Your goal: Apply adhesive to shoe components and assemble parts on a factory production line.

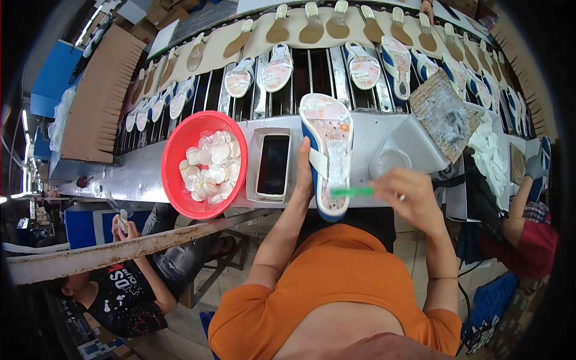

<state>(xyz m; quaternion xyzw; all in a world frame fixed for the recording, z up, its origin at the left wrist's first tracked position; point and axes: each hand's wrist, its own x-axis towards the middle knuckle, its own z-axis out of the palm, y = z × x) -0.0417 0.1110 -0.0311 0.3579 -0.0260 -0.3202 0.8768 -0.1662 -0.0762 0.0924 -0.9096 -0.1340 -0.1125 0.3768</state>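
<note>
A sandal (327,198) with a white strap and blue sole is held over the front edge of a pale workbench (366,123), heel toward the worker, white smears on its insole. The left hand (304,173) grips it by the left side. The right hand (411,195), slightly blurred, is closed around a green brush (354,192) whose tip is over the heel end; whether it touches cannot be told.

To the left, a red bowl (170,162) holds a heap of round white pads (219,157). Between bowl and sandal sits a white box (252,165) with a dark, flat-looking content (274,165), its nature unclear. To the right, a greyish tub (429,143) has a round hollow, and a white-smeared board (441,111) rests against its far edge.

Beyond, more sandals (278,69) lie along a roller line (310,78), backed by a beige strip (261,43) bearing brown soles (311,33). At left, a co-worker (129,294) in a black shirt handles a small pale item (123,219).
</note>
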